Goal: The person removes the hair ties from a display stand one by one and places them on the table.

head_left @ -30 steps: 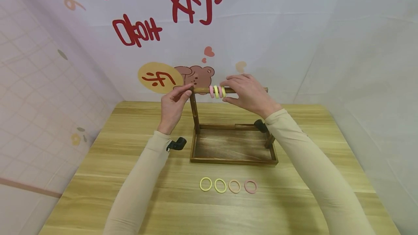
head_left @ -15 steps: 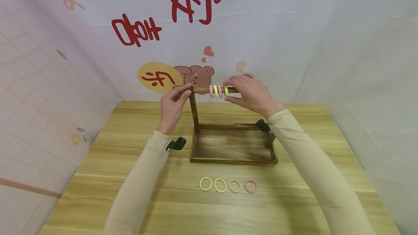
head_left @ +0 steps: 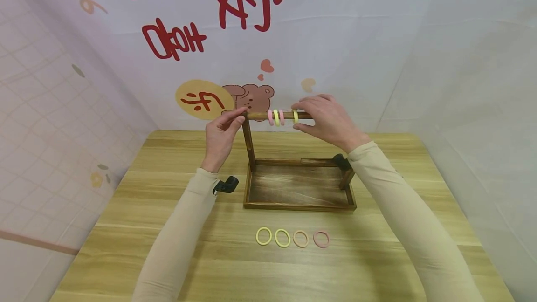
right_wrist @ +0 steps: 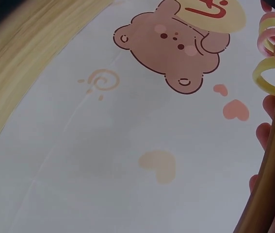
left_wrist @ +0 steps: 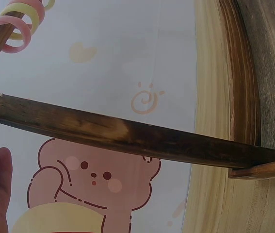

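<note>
A wooden rack (head_left: 248,146) has a round horizontal bar (head_left: 258,116) on top. At the bar's left end my left hand (head_left: 219,140) pinches the post's top between thumb and fingers; the left wrist view shows its fingers just by the post (left_wrist: 93,127). My right hand (head_left: 329,122) holds a yellow ring (head_left: 295,116) that hangs around the bar, thumb on one side and fingertips on the other. Left of it, apart by a small gap, hang a pink ring (head_left: 282,117), another yellow ring (head_left: 276,118) and another pink ring (head_left: 270,118).
On the table (head_left: 209,255) in front of the rack lie two yellow rings (head_left: 264,236), an orange ring (head_left: 300,239) and a pink ring (head_left: 321,239) in a row. The rack's base tray (head_left: 293,207) has a low rim. A printed cloth (head_left: 356,50) stands behind.
My right hand has slid the rightmost yellow ring to the right along the bar, away from the other rings. The left hand stays at the post's top.
</note>
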A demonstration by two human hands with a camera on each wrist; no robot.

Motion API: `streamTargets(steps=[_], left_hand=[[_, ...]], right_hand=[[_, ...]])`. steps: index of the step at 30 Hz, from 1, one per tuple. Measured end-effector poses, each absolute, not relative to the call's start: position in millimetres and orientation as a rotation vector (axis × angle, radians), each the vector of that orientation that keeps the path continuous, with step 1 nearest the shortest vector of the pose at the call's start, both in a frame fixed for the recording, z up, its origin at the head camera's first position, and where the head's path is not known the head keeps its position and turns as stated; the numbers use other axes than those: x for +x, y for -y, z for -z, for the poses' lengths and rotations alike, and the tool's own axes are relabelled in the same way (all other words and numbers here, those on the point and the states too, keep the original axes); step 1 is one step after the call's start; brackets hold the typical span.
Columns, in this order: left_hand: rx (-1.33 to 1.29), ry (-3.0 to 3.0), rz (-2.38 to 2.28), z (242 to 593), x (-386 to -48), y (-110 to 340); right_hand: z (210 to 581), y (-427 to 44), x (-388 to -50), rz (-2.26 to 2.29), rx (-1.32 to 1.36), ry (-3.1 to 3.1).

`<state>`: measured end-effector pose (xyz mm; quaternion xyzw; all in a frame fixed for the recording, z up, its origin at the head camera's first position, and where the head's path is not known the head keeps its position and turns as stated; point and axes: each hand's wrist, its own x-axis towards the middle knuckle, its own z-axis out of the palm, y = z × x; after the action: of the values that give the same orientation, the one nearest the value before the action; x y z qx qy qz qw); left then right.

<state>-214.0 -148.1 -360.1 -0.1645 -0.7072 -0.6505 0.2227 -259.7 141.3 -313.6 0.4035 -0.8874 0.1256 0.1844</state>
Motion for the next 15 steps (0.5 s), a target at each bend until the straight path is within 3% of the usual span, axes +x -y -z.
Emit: streamTargets(steps=[8, 15], left_hand=[[-0.47, 1.936, 1.783, 377, -228, 154], [-0.475, 1.934, 1.782, 365, -219, 150]], right_hand=[[314, -150, -259, -0.384, 1.105, 2.509], [312, -156, -258, -0.391, 1.094, 2.514]])
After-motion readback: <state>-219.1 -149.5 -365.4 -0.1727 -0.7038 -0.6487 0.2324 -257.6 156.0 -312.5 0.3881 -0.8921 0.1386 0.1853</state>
